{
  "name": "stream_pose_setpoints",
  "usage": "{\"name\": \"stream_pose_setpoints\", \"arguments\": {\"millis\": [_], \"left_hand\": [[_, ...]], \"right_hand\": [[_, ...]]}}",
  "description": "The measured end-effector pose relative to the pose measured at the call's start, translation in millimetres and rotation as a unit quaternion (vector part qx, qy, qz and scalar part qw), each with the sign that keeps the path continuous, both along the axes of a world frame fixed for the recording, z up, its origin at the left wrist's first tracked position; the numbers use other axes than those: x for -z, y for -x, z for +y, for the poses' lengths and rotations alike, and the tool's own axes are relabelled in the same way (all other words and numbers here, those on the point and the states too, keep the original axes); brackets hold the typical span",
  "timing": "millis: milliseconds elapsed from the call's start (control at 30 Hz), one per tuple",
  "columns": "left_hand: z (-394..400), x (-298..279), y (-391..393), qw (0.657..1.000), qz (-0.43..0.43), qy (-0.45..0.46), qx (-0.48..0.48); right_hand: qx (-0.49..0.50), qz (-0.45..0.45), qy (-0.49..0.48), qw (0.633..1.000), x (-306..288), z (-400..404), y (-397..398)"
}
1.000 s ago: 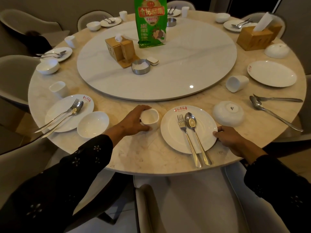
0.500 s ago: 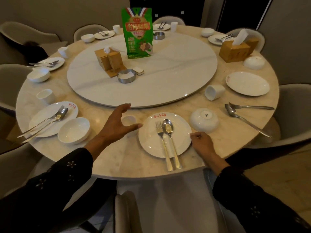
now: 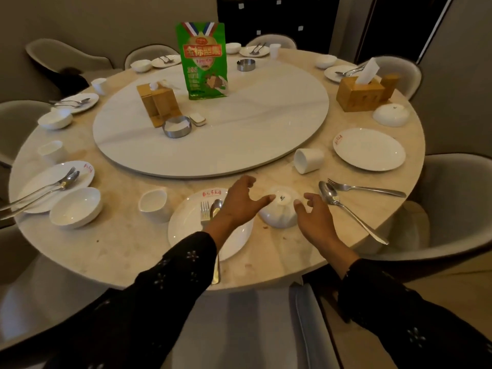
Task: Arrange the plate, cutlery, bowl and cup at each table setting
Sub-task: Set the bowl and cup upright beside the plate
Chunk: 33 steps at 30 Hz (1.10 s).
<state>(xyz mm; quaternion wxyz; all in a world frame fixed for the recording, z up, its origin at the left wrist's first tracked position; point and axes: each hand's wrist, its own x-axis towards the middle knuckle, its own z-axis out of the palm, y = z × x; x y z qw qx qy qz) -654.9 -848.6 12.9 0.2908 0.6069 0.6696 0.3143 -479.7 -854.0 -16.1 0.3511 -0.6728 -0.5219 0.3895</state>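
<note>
An upside-down white bowl (image 3: 279, 213) sits on the marble table (image 3: 127, 243) right of the near plate (image 3: 186, 225). My left hand (image 3: 239, 202) hovers over the plate's right part with spread fingers, its fingertips at the bowl's left side. My right hand (image 3: 312, 213) is at the bowl's right side, fingers loosely bent, holding nothing. A fork (image 3: 204, 210) and spoon (image 3: 216, 206) lie on the plate, partly hidden by my left arm. A white cup (image 3: 154, 205) stands upright left of the plate.
To the right lie a tipped cup (image 3: 308, 160), a loose fork (image 3: 364, 188) and spoon (image 3: 346, 209), an empty plate (image 3: 368, 149) and another overturned bowl (image 3: 390, 115). The turntable (image 3: 239, 129) carries a green bag (image 3: 202, 61), a wooden holder and ashtrays. Chairs ring the table.
My left hand let go of the cup, now standing left of the plate, and crossed over the plate to the overturned bowl. My right hand left the plate's rim and moved up beside the bowl.
</note>
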Motion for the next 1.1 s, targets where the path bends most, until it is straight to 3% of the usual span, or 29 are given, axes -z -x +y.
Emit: {"name": "stream_pose_setpoints", "arguments": {"millis": [133, 267, 433, 567, 700, 800, 900, 1000, 1100], "left_hand": [[22.2, 11.4, -29.3, 0.992, 0.053, 0.117, 0.007], [31.6, 14.7, -49.4, 0.981, 0.099, 0.166, 0.004], [30.6, 18.1, -61.3, 0.981, 0.035, 0.179, -0.073], [11.6, 17.7, -69.1, 0.977, -0.114, 0.102, -0.147], [-7.6, 21.6, -79.3, 0.973, -0.144, -0.060, -0.173], [-15.6, 20.5, -87.3, 0.952, -0.208, -0.101, -0.199], [-20.5, 15.1, -92.7, 0.920, -0.296, -0.039, -0.253], [-24.9, 5.8, -89.2, 0.864, -0.396, 0.049, -0.307], [-36.9, 2.1, -82.2, 0.857, -0.419, 0.061, -0.293]], "right_hand": [[-0.045, 0.007, 0.059, 0.997, 3.7, 13.2, -7.4], [-0.084, 0.003, 0.075, 0.994, 12.8, 19.4, -7.8], [-0.044, 0.114, 0.113, 0.986, 13.1, 23.9, -7.6], [-0.009, 0.203, 0.169, 0.964, 9.3, 26.4, -9.2], [0.026, 0.260, 0.168, 0.951, 5.4, 19.9, -2.9], [0.044, 0.218, 0.138, 0.965, 7.5, 15.0, 5.6], [0.042, 0.127, 0.033, 0.990, 3.7, 0.6, 11.2], [-0.019, 0.073, -0.122, 0.990, 3.6, -16.1, 9.0], [-0.069, 0.062, -0.159, 0.983, 10.8, -20.4, 3.8]]}}
